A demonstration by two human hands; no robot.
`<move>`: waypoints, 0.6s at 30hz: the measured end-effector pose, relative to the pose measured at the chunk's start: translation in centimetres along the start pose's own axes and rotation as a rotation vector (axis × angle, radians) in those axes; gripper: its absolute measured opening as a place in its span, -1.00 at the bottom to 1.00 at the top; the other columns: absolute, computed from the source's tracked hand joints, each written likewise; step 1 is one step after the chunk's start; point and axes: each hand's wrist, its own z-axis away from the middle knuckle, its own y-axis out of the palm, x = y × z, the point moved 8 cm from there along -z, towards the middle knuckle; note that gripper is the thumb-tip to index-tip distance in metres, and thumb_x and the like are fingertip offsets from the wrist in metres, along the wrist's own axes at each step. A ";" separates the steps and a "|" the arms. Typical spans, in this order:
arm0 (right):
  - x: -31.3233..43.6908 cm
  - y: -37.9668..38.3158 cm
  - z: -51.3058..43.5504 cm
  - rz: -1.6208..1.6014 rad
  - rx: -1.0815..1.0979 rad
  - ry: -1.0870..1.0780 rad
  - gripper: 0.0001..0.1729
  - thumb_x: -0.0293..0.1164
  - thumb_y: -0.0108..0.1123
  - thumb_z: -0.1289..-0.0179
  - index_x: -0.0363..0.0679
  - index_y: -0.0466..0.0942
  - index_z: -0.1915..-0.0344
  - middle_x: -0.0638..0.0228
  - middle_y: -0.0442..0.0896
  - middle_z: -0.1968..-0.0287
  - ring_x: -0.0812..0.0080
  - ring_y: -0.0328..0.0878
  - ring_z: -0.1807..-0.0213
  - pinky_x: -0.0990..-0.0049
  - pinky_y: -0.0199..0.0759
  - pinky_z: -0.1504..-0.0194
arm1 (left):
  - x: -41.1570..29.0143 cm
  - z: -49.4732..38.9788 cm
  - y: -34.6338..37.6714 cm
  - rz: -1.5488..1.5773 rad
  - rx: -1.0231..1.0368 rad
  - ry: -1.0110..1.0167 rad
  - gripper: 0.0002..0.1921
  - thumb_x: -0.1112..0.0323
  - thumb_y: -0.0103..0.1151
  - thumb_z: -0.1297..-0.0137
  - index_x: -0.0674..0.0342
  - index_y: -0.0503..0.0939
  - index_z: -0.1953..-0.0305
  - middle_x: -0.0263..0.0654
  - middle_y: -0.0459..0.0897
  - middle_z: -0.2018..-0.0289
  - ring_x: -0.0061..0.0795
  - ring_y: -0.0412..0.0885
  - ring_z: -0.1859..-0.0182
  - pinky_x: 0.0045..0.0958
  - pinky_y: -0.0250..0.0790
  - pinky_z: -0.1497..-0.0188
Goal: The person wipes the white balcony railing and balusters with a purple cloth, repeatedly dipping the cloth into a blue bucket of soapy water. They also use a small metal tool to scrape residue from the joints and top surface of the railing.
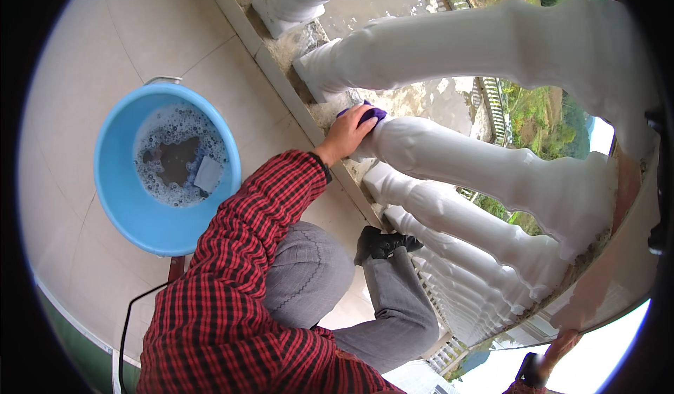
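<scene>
My left hand [347, 131], in a red and black checked sleeve, presses a purple cloth [373, 114] against the foot of a glossy white baluster [442, 144]. Part of the cloth is hidden under the fingers. At the lower right, my right hand [564, 345] touches the edge of the handrail [605, 299], with a dark watch on its wrist. Its fingers are mostly hidden. To the left on the floor stands a light-blue plastic bucket [158, 236]. Inside are suds, murky water [180, 161] and a pale rectangular block [208, 174].
More white balusters [447, 46] rise from a rough, dirty concrete ledge [295, 46] along the tiled floor [168, 25]. My bent grey-trousered legs [310, 273] and a black shoe [379, 244] are beside them. A thin black bar [126, 320] curves near the bucket.
</scene>
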 end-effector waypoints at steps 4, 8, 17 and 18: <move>1.1 0.7 -0.4 -0.010 0.002 0.006 -0.19 0.13 -0.23 -0.63 -0.36 0.24 -0.48 0.05 0.46 -0.30 0.17 0.41 -0.27 0.26 0.28 -0.28 | 0.8 -7.0 3.3 -0.021 0.399 0.035 -0.52 -0.03 0.05 -0.45 0.24 0.58 -0.14 0.16 0.69 0.04 0.19 0.64 -0.05 -0.03 0.44 -0.10; 1.5 0.5 -0.8 -0.009 0.002 -0.008 -0.19 0.12 -0.23 -0.62 -0.36 0.25 -0.47 0.04 0.46 -0.31 0.16 0.41 -0.28 0.25 0.28 -0.28 | 2.9 -8.9 7.3 -0.211 0.684 -0.202 -0.36 -0.22 0.04 -0.34 0.32 0.66 -0.04 0.16 0.71 -0.02 0.09 0.65 -0.07 -0.11 0.39 -0.16; 1.1 -0.8 -0.6 -0.013 -0.027 -0.037 -0.19 0.12 -0.22 -0.61 -0.37 0.27 -0.46 0.03 0.47 -0.31 0.13 0.42 -0.29 0.24 0.28 -0.29 | 2.2 -4.0 2.5 -0.129 0.086 -0.041 -0.52 -0.03 -0.03 -0.54 0.28 0.52 -0.16 0.14 0.66 -0.01 0.18 0.58 -0.12 -0.03 0.39 -0.21; 1.0 -0.7 -0.6 -0.015 -0.031 -0.039 -0.19 0.12 -0.22 -0.61 -0.37 0.27 -0.46 0.03 0.47 -0.31 0.13 0.42 -0.29 0.23 0.28 -0.29 | 2.1 -2.6 1.8 -0.156 0.004 -0.046 -0.54 0.00 0.01 -0.54 0.27 0.50 -0.18 0.13 0.65 -0.02 0.18 0.56 -0.14 -0.05 0.38 -0.23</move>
